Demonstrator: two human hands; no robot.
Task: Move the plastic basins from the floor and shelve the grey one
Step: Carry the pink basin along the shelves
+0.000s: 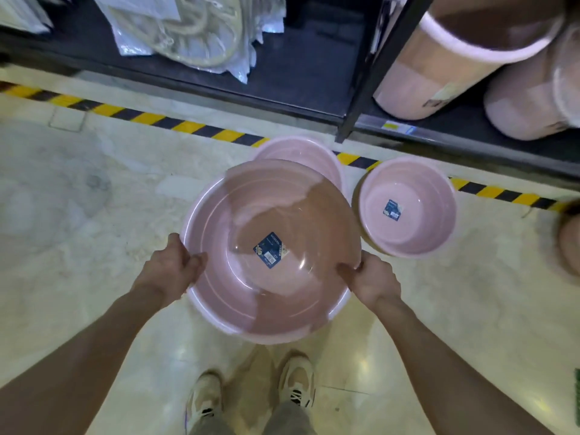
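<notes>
Between our two hands we hold a large pink basin (270,246) level above the floor (78,215), the left hand (171,265) clasped over its near-left rim and the right hand (368,281) pinching the near-right rim, a grip on opposite sides that seems meant to keep the wide, light bowl from tipping. Just beyond it a second pink basin (301,153) sits partly hidden, and a smaller pink basin (408,207) rests on the floor to the right, beside the striped tape (188,127). Past that stands the dark shelf (298,73), holding bagged goods (188,29) and stacked pink tubs (455,58). We see no grey basin.
</notes>
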